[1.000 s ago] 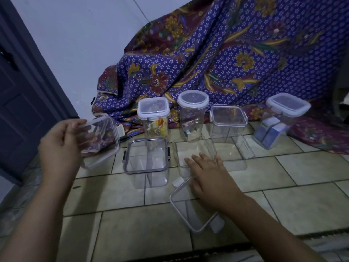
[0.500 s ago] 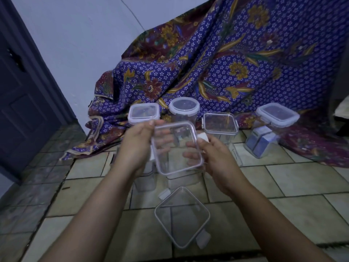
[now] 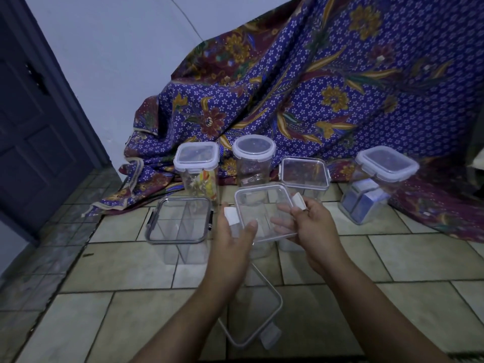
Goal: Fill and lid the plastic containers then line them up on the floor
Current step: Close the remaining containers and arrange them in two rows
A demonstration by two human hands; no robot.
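1. The left hand [image 3: 230, 244] and the right hand [image 3: 318, 229] are holding one clear square lid [image 3: 264, 208], just toward 5 o'clock from the centre of the view. The fingers [image 3: 248, 229] of each hand are curling round opposite edges and pinching the lid beside its white latches.
2. A second ago the left hand alone was holding this lid out at 9 o'clock, while the right hand was lying flat on the spare lid [image 3: 251, 318]. The lid is now lying nearly level between both hands at the centre.
3. The lid is hovering over an open container [image 3: 263, 248], whose lower walls are showing beneath it. Whether the lid is touching the rim cannot be told.
4. The lidding step therefore appears to be starting. Seating the lid and closing the latches are still pending, and this container's contents cannot be made out.
5. A divided container [image 3: 180, 218] is standing at 9 o'clock of the held lid, and the spare lid is lying on the floor [image 3: 392, 258] at 6 o'clock. Four lidded containers [image 3: 196, 169] are standing from 11 to 2 o'clock against a patterned cloth [image 3: 340, 87].
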